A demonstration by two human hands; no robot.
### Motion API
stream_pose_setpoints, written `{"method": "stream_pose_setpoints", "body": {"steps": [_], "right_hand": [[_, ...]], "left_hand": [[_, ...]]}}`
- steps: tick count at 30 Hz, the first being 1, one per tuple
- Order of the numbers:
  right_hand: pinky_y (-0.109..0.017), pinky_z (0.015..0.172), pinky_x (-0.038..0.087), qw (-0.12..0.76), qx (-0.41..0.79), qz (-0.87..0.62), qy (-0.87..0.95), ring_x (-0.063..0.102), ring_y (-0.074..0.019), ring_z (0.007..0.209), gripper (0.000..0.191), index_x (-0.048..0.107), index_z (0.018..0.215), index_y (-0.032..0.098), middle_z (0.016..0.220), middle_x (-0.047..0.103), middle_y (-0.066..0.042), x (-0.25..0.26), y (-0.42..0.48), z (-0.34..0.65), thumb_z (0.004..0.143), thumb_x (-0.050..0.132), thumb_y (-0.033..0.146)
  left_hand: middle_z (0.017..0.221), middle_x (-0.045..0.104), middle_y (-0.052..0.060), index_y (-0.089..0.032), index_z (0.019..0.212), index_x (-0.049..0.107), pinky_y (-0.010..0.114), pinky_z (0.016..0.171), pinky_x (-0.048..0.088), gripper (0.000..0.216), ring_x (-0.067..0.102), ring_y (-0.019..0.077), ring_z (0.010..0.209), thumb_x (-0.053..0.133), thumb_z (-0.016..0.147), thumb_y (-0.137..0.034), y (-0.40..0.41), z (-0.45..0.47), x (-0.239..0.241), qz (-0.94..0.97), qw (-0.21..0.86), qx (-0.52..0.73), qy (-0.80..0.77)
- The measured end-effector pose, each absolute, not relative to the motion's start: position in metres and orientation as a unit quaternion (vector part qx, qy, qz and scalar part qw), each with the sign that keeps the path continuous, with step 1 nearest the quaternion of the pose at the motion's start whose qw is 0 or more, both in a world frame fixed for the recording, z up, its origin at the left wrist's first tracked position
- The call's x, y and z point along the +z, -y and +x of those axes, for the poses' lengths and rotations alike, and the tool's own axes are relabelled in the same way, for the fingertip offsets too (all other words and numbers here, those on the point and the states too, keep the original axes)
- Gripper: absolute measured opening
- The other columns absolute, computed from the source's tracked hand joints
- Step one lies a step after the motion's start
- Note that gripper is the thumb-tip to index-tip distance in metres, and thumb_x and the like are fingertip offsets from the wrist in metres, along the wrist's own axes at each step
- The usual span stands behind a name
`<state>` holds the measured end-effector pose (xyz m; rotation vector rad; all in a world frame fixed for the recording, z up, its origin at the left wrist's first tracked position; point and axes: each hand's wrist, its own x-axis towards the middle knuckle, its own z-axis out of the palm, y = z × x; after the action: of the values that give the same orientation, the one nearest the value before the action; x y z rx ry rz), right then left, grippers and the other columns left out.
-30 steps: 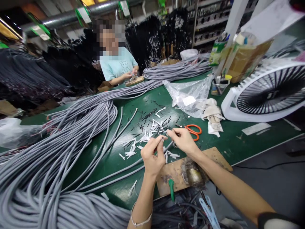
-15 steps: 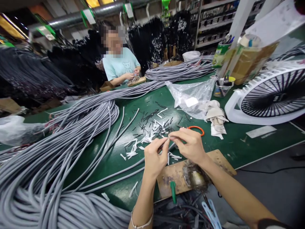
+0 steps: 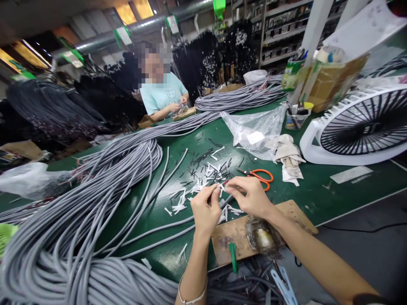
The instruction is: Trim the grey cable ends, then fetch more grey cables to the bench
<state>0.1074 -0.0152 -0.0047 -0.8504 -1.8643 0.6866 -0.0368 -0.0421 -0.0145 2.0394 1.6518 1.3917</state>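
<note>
Our left hand [image 3: 206, 210] and right hand [image 3: 248, 196] curled close, fingertips [image 3: 224, 183] hiding whatever they pinch, a grey cable [image 3: 227, 202] beneath, white trimmings [image 3: 179, 202] on the green worktop [image 3: 305, 197]

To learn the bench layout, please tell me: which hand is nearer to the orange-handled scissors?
Right. The right hand is just below the orange-handled scissors; the left hand is farther away, to the left of the right hand.

- 9 o'clock of the left hand [image 3: 206, 209] and right hand [image 3: 249, 197]: grey cable coils [image 3: 95, 203] block the way
- 11 o'clock: low white scraps [image 3: 203, 180], passable
- 2 o'clock: orange-handled scissors [image 3: 259, 177] obstruct
- 3 o'clock: green bench top [image 3: 305, 199] passable
- 5 o'clock: wooden board [image 3: 295, 216] just beside
</note>
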Motion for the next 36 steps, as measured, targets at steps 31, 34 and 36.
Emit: {"method": "stream_pose_setpoints", "body": {"steps": [31, 34, 36], "right_hand": [[-0.025, 0.067, 0.039, 0.26, 0.181, -0.46, 0.83, 0.056, -0.0154, 0.077, 0.02, 0.063, 0.094, 0.019, 0.085, 0.062, -0.005, -0.026, 0.033, 0.119, 0.086, 0.047, 0.028], [-0.027, 0.076, 0.041, 0.196, 0.138, -0.47, 0.85, 0.056, -0.0174, 0.085, 0.025, 0.065, 0.089, 0.018, 0.086, 0.062, -0.007, -0.033, 0.025, 0.139, 0.088, 0.042, 0.028], [-0.029, 0.081, 0.04, 0.162, 0.083, -0.51, 0.841, 0.054, -0.0199, 0.092, 0.024, 0.063, 0.091, 0.015, 0.092, 0.062, -0.01, -0.033, 0.013, 0.15, 0.087, 0.04, 0.018]], "left_hand": [[0.084, 0.066, 0.008, -0.013, 0.097, 0.066, 0.027, 0.069, 0.047, 0.033, 0.06, 0.0155, 0.074, 0.052, 0.079, -0.037, 0.027, -0.048, -0.026, 0.53, 0.216, 0.563, -0.597], [0.089, 0.066, 0.009, -0.015, 0.095, 0.067, 0.026, 0.068, 0.047, 0.03, 0.06, 0.0149, 0.074, 0.054, 0.078, -0.035, 0.028, -0.047, -0.027, 0.553, 0.221, 0.543, -0.592], [0.083, 0.066, 0.008, -0.014, 0.094, 0.067, 0.024, 0.063, 0.046, 0.029, 0.059, 0.0135, 0.066, 0.055, 0.076, -0.034, 0.029, -0.045, -0.026, 0.542, 0.237, 0.539, -0.599]]}}
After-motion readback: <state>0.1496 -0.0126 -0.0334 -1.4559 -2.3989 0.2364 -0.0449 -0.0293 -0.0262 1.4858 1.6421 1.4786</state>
